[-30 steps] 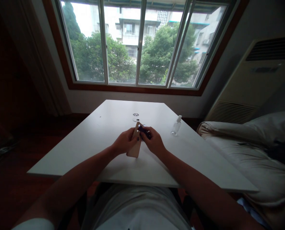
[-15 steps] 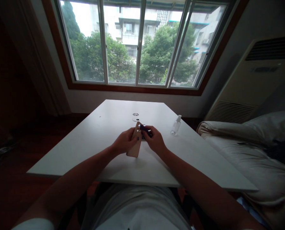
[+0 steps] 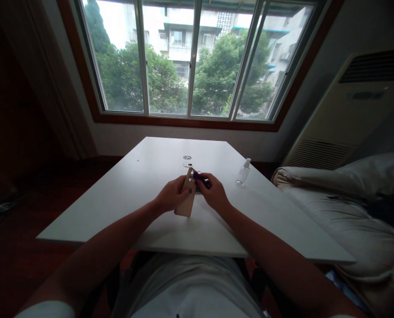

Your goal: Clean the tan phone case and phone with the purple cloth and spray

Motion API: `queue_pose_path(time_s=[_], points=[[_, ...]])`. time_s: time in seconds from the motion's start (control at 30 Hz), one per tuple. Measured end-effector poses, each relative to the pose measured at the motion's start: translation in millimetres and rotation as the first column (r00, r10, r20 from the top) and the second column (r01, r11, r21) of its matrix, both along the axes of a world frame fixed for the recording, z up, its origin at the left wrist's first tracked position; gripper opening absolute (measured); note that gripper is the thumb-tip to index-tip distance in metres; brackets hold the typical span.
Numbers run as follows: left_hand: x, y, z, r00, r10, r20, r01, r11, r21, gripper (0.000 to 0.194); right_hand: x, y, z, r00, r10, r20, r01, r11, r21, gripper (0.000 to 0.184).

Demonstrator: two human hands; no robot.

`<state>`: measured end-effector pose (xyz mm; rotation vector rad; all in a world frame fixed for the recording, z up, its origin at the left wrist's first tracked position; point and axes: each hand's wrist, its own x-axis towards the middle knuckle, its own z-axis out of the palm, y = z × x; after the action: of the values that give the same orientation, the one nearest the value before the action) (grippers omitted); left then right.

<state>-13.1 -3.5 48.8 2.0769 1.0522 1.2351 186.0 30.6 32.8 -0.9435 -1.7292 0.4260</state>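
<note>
My left hand (image 3: 172, 195) is closed around a flat tan phone-like slab (image 3: 187, 199), holding it tilted on edge above the white table (image 3: 117, 194). My right hand (image 3: 215, 193) pinches a small dark purple object (image 3: 200, 178) against the upper end of the slab. Both hands meet over the middle of the table. What the dark object is I cannot make out.
A small clear spray bottle (image 3: 243, 172) stands to the right of my hands. Two small round items (image 3: 187, 161) lie on the table beyond them. A bed with pale bedding (image 3: 349, 212) is on the right, an air conditioner unit (image 3: 356, 106) behind it, and a wide window (image 3: 190, 57) ahead.
My right hand has shifted slightly left and up along the slab's top end with the dark object. My left hand and the slab stay put.
</note>
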Motion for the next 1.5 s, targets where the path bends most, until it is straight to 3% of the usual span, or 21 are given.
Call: queue_pose_path(time_s=[0.27, 0.53, 0.8, 1.1, 1.37, 1.5], points=[[2, -1, 2.5, 1.0, -0.025, 0.019, 0.025, 1.0, 0.018, 0.037, -8, -21, 12.4, 0.988, 0.109, 0.109, -0.123, 0.984, 0.127, 0.024], [1, -1, 0.0, 0.999, -0.022, 0.031, 0.023, 1.0, -0.013, 0.042, -1, -3, 3.4, 1.0, -0.007, -0.002, 0.007, 0.999, 0.032, 0.027], [2, 0, 2.6, 1.0, -0.006, 0.015, 0.006, 1.0, 0.03, 0.036, -9, -24, 14.2, 0.987, 0.12, 0.108, -0.136, 0.978, 0.159, 0.024], [1, 1, -2.6, 1.0, -0.01, 0.027, 0.01, 1.0, -0.01, 0.043, 1, 2, -0.3, 1.0, -0.021, -0.012, 0.021, 1.0, 0.0, 0.03], [2, -2, 3.9, 1.0, -0.015, 0.007, 0.015, 1.0, 0.025, 0.035, -9, -25, 14.5, 0.986, 0.114, 0.12, -0.134, 0.976, 0.175, 0.024], [2, -2, 2.3, 1.0, -0.008, 0.004, 0.008, 1.0, 0.006, 0.036, -5, -17, 13.2, 0.995, 0.065, 0.07, -0.075, 0.984, 0.16, 0.024]])
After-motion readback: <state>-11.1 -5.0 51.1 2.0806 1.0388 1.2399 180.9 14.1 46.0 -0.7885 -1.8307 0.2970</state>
